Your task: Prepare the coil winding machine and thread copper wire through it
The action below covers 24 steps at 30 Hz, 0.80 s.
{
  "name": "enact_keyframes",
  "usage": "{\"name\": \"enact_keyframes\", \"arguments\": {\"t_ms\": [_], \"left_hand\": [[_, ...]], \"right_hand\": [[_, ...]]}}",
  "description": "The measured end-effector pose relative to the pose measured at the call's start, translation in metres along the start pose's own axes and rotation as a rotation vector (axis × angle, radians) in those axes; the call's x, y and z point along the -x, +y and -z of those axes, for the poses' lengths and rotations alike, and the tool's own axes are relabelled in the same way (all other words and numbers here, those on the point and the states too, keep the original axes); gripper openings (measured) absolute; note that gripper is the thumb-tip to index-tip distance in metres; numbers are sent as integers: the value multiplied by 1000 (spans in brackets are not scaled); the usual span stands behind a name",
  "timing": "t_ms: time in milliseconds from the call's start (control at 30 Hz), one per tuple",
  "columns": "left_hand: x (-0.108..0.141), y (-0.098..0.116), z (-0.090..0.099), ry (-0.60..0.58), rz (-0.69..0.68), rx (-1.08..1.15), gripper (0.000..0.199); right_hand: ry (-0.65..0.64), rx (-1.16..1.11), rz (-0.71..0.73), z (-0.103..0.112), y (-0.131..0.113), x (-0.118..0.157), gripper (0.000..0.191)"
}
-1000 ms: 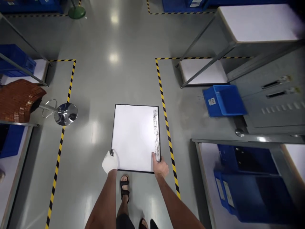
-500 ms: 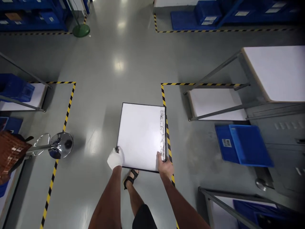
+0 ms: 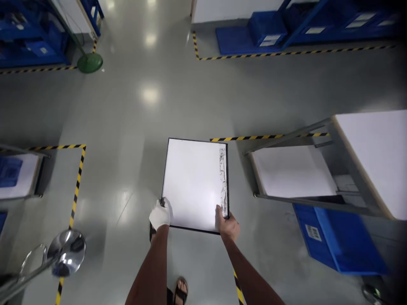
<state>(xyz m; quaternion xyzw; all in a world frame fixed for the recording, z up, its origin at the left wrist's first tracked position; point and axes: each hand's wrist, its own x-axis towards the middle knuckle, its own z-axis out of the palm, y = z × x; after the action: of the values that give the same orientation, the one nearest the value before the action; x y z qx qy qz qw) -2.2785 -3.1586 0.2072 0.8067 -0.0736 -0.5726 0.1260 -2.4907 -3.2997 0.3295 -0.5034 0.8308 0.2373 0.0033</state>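
Held out in front of me is a square white panel (image 3: 193, 182) with a thin black edge. A strip of dark, smudgy markings runs down its right side. My left hand (image 3: 160, 214), in a white glove, grips the panel's lower left edge. My bare right hand (image 3: 228, 223) clasps the lower right corner, thumb on top of the white face. The fingers under the panel are hidden. Below it, a sandalled foot (image 3: 181, 290) stands on the grey floor.
A workbench (image 3: 375, 156) with a lower shelf stands right, beside a blue bin (image 3: 340, 237). At left are a chrome stool base (image 3: 66, 253) and a shelf (image 3: 19, 178). Yellow-black tape (image 3: 76, 186) marks the floor. Ahead are a green stand base (image 3: 90, 63) and blue racks (image 3: 270, 29).
I have moved forward along the floor, so the benches, stool and tape sit lower in view. The panel stays in both hands, slightly further right in the picture.
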Motion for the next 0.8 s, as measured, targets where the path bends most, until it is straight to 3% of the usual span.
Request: {"name": "enact_keyframes", "arguments": {"t_ms": [133,300,567,800], "left_hand": [[-86,95,18,21,-28,-57,45],[-164,205,34,-8,-100,-160,56],[-264,396,47,-39,-223,-198,55],[-322,539,52,-47,-322,-237,57]], "right_hand": [[9,-39,-57,15,-70,-63,87],[35,-89,-189,34,-141,-125,86],[35,-207,-306,79,-247,-249,91],[65,-179,-414,129,-325,-342,98]]}}
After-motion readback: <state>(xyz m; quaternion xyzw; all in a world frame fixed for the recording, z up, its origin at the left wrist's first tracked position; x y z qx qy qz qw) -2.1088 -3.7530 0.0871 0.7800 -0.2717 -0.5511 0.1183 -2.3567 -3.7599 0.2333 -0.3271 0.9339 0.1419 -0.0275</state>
